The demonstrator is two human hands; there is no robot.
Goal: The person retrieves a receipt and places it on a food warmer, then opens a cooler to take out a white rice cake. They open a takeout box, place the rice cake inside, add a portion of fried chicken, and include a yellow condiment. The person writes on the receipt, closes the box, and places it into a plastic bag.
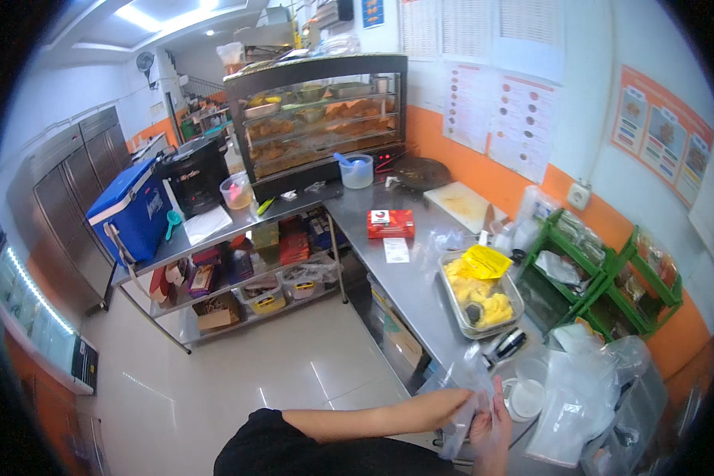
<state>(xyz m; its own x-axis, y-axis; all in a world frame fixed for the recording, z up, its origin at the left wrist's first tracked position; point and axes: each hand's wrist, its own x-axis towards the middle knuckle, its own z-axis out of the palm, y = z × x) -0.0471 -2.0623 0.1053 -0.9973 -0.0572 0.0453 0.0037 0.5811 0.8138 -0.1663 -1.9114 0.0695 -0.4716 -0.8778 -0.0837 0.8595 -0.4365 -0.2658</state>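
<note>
A clear plastic bag (471,369) is between my two hands above the near end of the steel counter. My left hand (466,403), its forearm reaching in from the left, closes on the bag's edge, with its fingers partly hidden by the plastic. On the other side of the bag, my right hand (493,420) has its fingers pressed against the film. Just right of my hands is a round white lid or tub (523,399). Beyond them stands a clear tray (458,319) of yellow food (484,303), with a yellow packet (485,262) on top.
Flat clear bags (567,404) lie in a pile at right. Green racks (571,246) of packets stand against the wall. Farther along the counter are a red box (390,224), a cutting board (460,204) and a glass food cabinet (321,119). A blue cooler (131,210) sits at left.
</note>
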